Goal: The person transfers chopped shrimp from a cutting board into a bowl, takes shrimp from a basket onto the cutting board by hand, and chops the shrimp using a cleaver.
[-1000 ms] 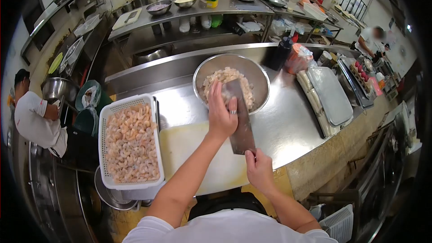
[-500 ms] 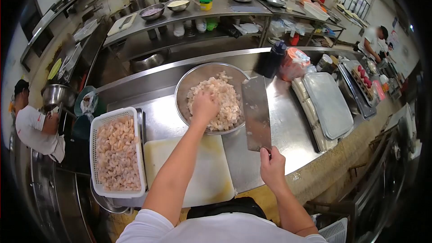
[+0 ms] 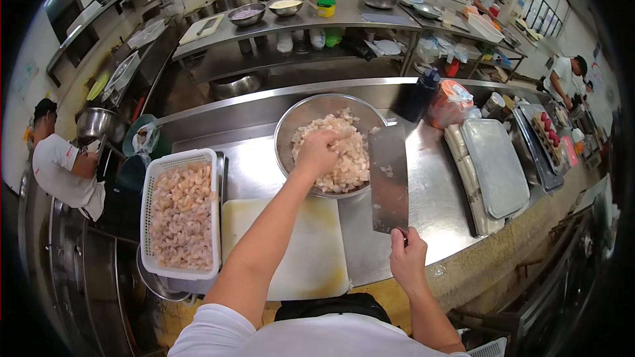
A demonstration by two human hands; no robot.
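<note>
A steel mixing bowl [image 3: 284, 110] holds a heap of pale chopped shrimp [image 3: 344, 170]. My left hand [image 3: 317, 153] is over the heap, touching it, its fingers pointing right and the thumb apart; some fingertips are hard to make out. My right hand [image 3: 409, 259] grips the handle of a broad cleaver [image 3: 389, 185]. The blade stands up and away from me beside the bowl's right rim, with small bits stuck to it. Under my left forearm lies a white cutting board [image 3: 311, 244] with yellowish stains. Left of it, a white basket [image 3: 213, 218] is full of whole peeled shrimp [image 3: 180, 215].
On the right stand a dark bottle [image 3: 418, 96], an orange-lidded tub in plastic [image 3: 451, 102] and a tray with a clear lid [image 3: 493, 165]. A co-worker [image 3: 66, 165] stands at the left, and others are at the far right. A back table [image 3: 344, 21] carries bowls and a scale.
The view has shifted, so the scene sits slightly further right. My left hand's fingers have moved from downward to rightward over the shrimp. The cleaver stays in my right hand.
</note>
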